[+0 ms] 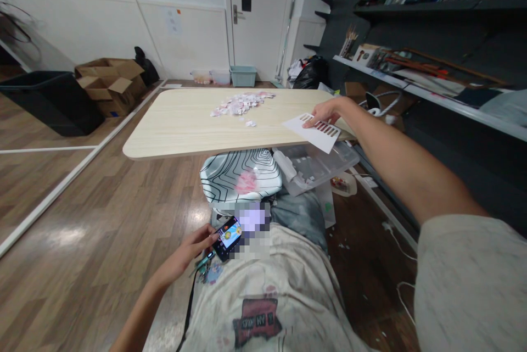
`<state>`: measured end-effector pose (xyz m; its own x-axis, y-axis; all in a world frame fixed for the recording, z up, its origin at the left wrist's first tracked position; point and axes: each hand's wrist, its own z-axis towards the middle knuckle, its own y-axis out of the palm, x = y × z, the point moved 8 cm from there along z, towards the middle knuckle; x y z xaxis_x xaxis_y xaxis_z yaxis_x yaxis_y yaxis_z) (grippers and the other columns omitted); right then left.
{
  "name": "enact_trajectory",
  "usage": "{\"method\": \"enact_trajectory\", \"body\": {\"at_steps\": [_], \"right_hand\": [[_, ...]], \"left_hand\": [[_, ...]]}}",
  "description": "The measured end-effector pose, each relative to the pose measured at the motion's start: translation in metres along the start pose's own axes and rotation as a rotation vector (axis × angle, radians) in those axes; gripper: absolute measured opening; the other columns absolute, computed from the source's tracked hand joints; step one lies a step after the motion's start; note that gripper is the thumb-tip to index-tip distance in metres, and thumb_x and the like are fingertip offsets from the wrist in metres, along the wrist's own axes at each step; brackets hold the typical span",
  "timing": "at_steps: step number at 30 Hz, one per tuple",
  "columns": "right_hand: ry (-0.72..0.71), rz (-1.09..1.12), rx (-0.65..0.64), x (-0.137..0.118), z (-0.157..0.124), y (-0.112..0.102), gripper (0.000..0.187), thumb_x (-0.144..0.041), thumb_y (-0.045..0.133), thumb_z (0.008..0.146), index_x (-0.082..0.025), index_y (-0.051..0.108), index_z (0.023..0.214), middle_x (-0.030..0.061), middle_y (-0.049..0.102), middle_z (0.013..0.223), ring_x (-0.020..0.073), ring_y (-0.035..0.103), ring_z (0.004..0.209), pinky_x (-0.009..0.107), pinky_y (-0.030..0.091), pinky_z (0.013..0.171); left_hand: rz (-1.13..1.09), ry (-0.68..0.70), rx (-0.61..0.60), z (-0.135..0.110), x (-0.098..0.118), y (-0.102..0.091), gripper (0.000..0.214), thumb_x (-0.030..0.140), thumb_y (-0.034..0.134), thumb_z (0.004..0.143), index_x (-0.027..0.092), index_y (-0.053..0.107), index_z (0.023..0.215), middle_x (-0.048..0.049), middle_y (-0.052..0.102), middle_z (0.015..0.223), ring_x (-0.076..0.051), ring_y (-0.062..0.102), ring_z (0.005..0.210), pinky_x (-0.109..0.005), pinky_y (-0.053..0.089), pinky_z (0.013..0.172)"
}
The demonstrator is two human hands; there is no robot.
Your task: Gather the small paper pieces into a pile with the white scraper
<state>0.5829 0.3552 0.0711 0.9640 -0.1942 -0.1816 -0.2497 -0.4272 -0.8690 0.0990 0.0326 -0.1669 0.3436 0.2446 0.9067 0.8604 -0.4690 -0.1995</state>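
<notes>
My right hand reaches out to the near right corner of the light wooden table and pinches a white card with rows of pink strips on it; the card juts over the table's edge. Down by my lap, my left hand holds a black phone with its screen lit. A heap of small pink and white paper pieces lies on the table's far middle.
A clear plastic box and a stool with a black-and-white patterned cushion sit under the table edge. Cardboard boxes and a black bin stand left; dark shelves line the right wall. A white cable lies on the floor.
</notes>
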Motion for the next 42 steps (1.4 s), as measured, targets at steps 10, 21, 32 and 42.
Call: {"method": "enact_trajectory", "body": {"at_steps": [10,21,32,42], "right_hand": [[0.034,0.050,0.000,0.001,-0.002,0.000,0.051,-0.059,0.103,0.113,-0.014,0.084,0.129,0.0081,0.086,0.107,0.0260,0.085,0.110,0.038,0.070,0.104],[-0.003,-0.015,-0.013,0.001,0.009,-0.004,0.105,-0.097,0.118,0.066,-0.024,0.086,0.134,0.0129,0.089,0.116,0.0413,0.087,0.129,0.052,0.078,0.111],[0.024,0.021,-0.014,-0.002,0.000,-0.001,0.101,-0.090,0.122,0.069,-0.020,0.083,0.130,0.0111,0.089,0.119,0.0350,0.087,0.131,0.043,0.077,0.108],[0.014,0.010,0.015,-0.005,-0.012,-0.002,0.094,-0.087,0.122,0.072,-0.020,0.084,0.125,0.0107,0.089,0.115,0.0326,0.088,0.123,0.039,0.077,0.100]], "left_hand": [[-0.076,-0.034,-0.112,0.006,-0.003,0.000,0.073,0.093,0.093,0.091,0.025,0.068,0.105,0.0024,0.061,0.095,-0.018,0.049,0.083,-0.029,0.041,0.073],[-0.054,-0.017,0.006,-0.001,0.008,0.001,0.077,0.103,0.077,0.094,0.027,0.073,0.097,-0.0039,0.068,0.099,-0.025,0.056,0.093,-0.035,0.051,0.081],[0.033,-0.017,0.042,-0.004,0.042,0.007,0.064,0.094,0.083,0.093,0.030,0.080,0.091,-0.0075,0.081,0.099,-0.034,0.071,0.105,-0.039,0.061,0.086],[0.120,0.000,0.113,0.014,0.008,0.012,0.065,0.095,0.080,0.095,0.030,0.081,0.102,-0.0121,0.085,0.116,-0.041,0.075,0.117,-0.050,0.067,0.110]]}}
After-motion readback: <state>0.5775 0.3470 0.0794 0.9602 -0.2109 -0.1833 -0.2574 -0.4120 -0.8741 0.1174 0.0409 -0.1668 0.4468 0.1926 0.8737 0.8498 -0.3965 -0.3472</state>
